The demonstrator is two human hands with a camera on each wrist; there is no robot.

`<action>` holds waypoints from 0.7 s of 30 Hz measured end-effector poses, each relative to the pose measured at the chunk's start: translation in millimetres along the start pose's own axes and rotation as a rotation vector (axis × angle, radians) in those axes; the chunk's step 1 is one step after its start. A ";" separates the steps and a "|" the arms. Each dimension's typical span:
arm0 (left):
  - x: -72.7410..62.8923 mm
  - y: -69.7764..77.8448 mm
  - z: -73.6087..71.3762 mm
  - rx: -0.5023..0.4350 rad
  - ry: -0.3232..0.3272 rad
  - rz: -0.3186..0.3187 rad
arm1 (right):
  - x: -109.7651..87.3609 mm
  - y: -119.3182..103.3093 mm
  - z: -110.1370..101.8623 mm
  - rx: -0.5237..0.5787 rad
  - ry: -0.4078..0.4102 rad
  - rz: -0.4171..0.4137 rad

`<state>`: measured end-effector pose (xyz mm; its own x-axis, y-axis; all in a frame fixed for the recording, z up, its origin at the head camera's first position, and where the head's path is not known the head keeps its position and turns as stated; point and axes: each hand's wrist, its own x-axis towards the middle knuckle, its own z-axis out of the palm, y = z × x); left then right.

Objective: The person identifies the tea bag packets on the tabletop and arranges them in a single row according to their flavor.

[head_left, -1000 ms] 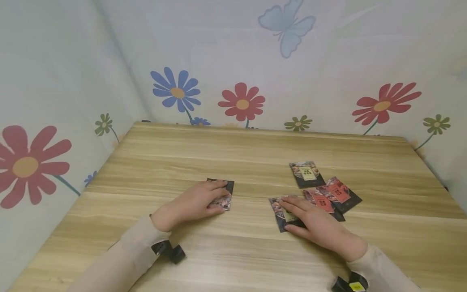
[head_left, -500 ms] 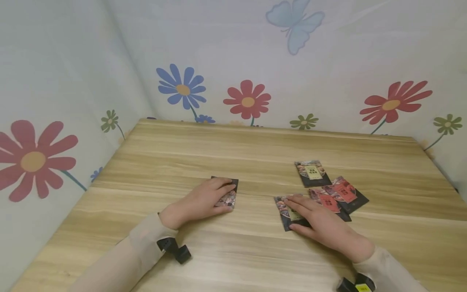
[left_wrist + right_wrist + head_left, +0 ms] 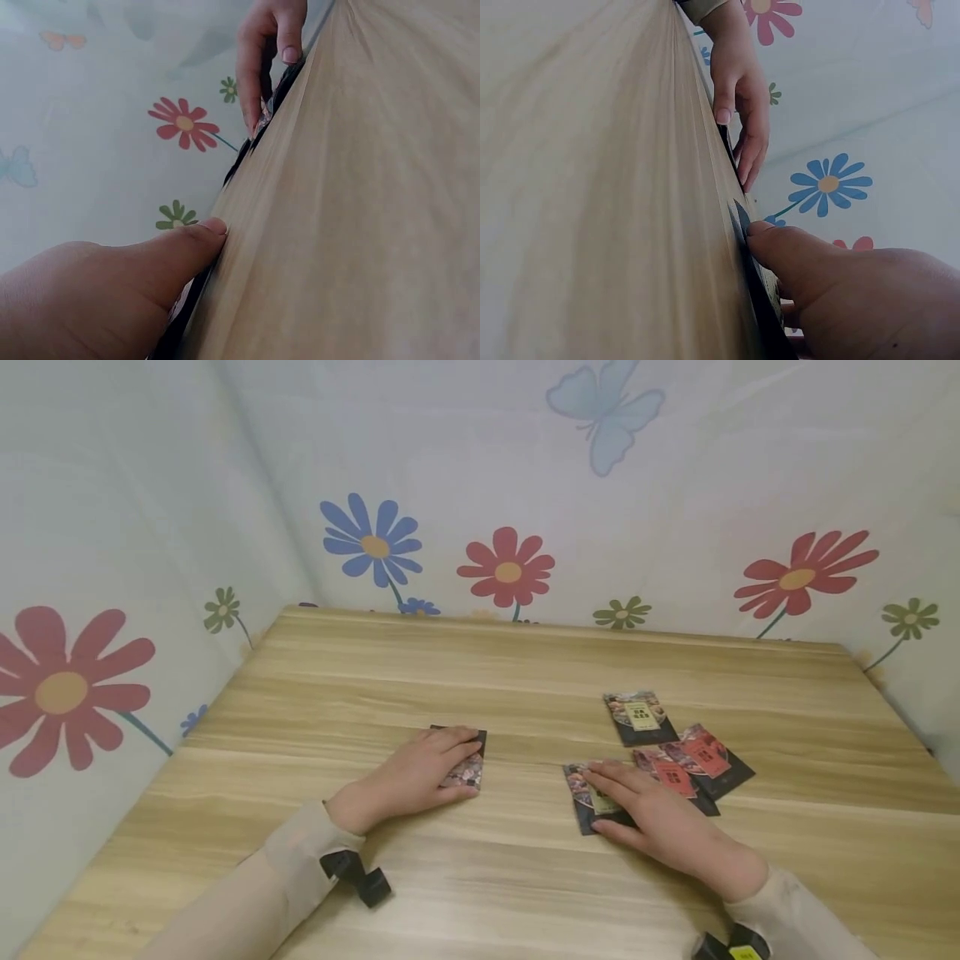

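Note:
My left hand (image 3: 412, 777) rests with extended fingers on a small black packet (image 3: 469, 770) printed with a food picture, covering most of it. To the right, my right hand (image 3: 667, 818) lies over a similar packet with a yellow label (image 3: 580, 787); its left part shows. In the left wrist view, the left thumb (image 3: 199, 236) touches the tabletop beside the dark packet edge. The right wrist view has the right thumb (image 3: 769, 232) at the edge of its packet (image 3: 761, 300), which stands slightly off the wood.
Beyond the right hand lies another yellow-labelled packet (image 3: 640, 718). Two red-labelled packets, one (image 3: 675, 779) partly under the right hand and the other (image 3: 708, 756), overlap beside it. The wooden table (image 3: 450, 668) meets a flower-printed curtain (image 3: 450, 460) at the back and left.
The view has shifted slightly with the head. Both hands stay on their packets, and the packets keep their places on the table.

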<state>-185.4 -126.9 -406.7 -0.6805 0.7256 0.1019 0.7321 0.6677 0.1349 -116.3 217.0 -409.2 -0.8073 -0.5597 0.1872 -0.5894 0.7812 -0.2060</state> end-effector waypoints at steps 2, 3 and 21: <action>-0.8 -0.2 0.2 -0.004 -0.004 -0.010 | 0.9 -1.5 -0.4 0.004 -0.006 0.008; -1.0 -0.3 0.3 -0.004 -0.002 -0.011 | 1.3 -2.2 -0.7 0.006 -0.011 0.013; -1.5 -0.6 3.2 -0.001 0.008 -0.009 | 14.7 -16.6 -1.7 -0.051 -0.046 0.056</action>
<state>-184.7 -127.9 -410.1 -0.6871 0.7184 0.1087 0.7261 0.6739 0.1365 -118.4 196.2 -401.4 -0.8404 -0.5257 0.1317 -0.5415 0.8242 -0.1658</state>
